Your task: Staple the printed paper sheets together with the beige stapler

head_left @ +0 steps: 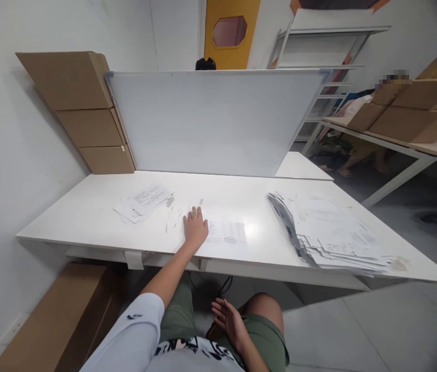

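My left hand point(196, 227) lies flat on the white table, fingers stretched out, at the left edge of a printed sheet of paper point(228, 231). An oval stamp-like mark shows near the sheet's lower edge. Above my lap, below the table edge, my right hand point(231, 321) is held with its fingers apart and nothing in it. To the left of my left hand is a small loose stack of printed papers point(144, 202). A large, uneven pile of papers point(330, 227) lies at the right, reaching the table's front edge.
A whiteboard point(214, 121) stands upright along the back of the table point(218, 188). Stacked cardboard boxes point(90, 126) stand at the back left. Another carton point(51, 315) is on the floor at left. Boxes point(408, 116) and a person are at another table on the right.
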`<state>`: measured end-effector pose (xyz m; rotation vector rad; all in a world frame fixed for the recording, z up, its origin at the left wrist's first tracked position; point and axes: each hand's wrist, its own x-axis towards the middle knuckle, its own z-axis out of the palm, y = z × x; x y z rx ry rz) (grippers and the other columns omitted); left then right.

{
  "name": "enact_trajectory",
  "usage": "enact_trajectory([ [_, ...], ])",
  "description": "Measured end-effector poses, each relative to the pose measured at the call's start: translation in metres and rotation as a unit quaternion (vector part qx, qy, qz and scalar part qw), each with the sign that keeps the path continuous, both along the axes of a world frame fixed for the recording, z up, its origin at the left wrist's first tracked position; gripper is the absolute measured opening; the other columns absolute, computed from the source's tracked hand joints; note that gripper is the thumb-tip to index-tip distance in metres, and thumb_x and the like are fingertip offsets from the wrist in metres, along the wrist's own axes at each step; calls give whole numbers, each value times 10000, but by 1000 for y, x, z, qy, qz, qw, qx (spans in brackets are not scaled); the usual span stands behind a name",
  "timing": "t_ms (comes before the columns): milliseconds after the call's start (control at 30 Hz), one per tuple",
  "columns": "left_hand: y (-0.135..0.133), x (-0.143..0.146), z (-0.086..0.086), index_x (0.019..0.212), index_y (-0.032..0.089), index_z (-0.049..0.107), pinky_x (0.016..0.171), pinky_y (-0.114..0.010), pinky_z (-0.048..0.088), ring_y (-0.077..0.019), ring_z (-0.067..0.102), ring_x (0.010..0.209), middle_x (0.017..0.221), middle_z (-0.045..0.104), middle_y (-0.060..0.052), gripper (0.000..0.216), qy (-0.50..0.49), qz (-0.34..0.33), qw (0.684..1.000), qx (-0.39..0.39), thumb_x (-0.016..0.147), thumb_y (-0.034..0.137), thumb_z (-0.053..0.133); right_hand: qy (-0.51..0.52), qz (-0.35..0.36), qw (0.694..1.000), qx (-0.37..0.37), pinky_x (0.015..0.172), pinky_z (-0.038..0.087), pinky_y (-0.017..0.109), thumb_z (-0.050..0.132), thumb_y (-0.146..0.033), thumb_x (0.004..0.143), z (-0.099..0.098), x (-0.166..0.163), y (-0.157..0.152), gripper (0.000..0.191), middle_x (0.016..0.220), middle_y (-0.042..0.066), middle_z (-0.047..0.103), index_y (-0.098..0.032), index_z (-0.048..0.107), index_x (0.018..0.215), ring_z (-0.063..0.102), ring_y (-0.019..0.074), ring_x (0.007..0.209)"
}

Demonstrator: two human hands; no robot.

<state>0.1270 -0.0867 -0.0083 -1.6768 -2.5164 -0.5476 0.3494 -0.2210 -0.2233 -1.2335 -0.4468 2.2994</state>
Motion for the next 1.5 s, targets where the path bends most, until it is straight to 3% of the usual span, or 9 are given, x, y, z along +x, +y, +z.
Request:
enact_trajectory([
  [167, 2, -12, -7, 1499, 166, 360, 1208, -476, 202, -267, 336, 1436, 1541, 390, -125, 576, -127, -44, 989, 61, 928, 237, 393, 1, -16, 1000, -5, 792, 484, 330, 779, -578, 520, 1, 7, 2, 578, 1054, 85, 737, -206, 684, 952, 659, 260, 1043],
  [333, 3, -28, -14, 1435, 261, 477, 1161, -414, 334, -246, 441, 1376, 1444, 529, -42, 528, -319, -39, 937, 134, 908, 290, 485, -28, 19, 998, 57, 845, 481, 352, 811, -643, 481, 17, 4, -4, 662, 1100, 95, 726, -216, 698, 975, 637, 282, 1101],
  [567, 8, -25, -5, 1434, 250, 476, 1236, -374, 148, -165, 387, 1411, 1497, 457, -6, 581, -244, -122, 961, 54, 861, 167, 443, 108, 62, 967, 224, 738, 534, 324, 768, -559, 705, 127, -39, 19, 597, 1292, 115, 638, -263, 630, 1205, 611, 285, 1174],
  [700, 13, -23, 2, 1523, 201, 309, 1236, -401, 79, -182, 277, 1466, 1573, 324, -47, 729, -177, -158, 971, -25, 815, 173, 479, 71, 45, 960, 266, 534, 490, 242, 729, -635, 682, 171, -53, 63, 512, 941, 114, 745, -194, 702, 939, 703, 236, 847],
  [800, 14, -23, 4, 1557, 199, 196, 1232, -419, 52, -216, 198, 1493, 1608, 247, -52, 836, -142, -197, 968, -64, 798, 280, 537, 25, 65, 963, 260, 514, 478, 229, 700, -605, 720, 172, -49, 79, 447, 700, 74, 715, -167, 699, 812, 665, 167, 619],
  [967, 11, -23, 8, 1556, 225, 193, 1229, -422, 57, -224, 230, 1484, 1602, 272, -40, 807, -144, -192, 969, -63, 820, 319, 510, 36, 35, 965, 256, 533, 504, 217, 691, -551, 766, 171, -34, 79, 387, 666, 40, 700, -170, 701, 838, 650, 139, 587],
  [1067, 11, -22, 6, 1555, 226, 200, 1230, -409, 57, -219, 247, 1478, 1602, 267, -37, 799, -155, -200, 966, -51, 821, 301, 509, 50, 91, 978, 181, 530, 525, 231, 572, -592, 866, 176, -32, 84, 461, 731, 77, 723, -149, 699, 870, 667, 154, 618],
  [1167, 13, -22, 2, 1555, 243, 200, 1232, -409, 60, -211, 253, 1476, 1602, 262, -25, 798, -153, -226, 961, -52, 820, 260, 509, 33, 62, 992, 109, 527, 535, 230, 453, -611, 934, 178, -34, 89, 535, 750, 103, 728, -135, 681, 847, 670, 151, 619],
  [1500, 13, -14, -4, 1536, 121, 214, 1233, -444, 122, -241, 303, 1456, 1572, 327, -134, 643, -130, -182, 975, 12, 920, 204, 376, -105, -110, 961, 232, 591, 585, 346, 706, -416, 788, 164, -4, 78, 252, 670, 71, 712, -175, 655, 838, 699, 246, 668],
])
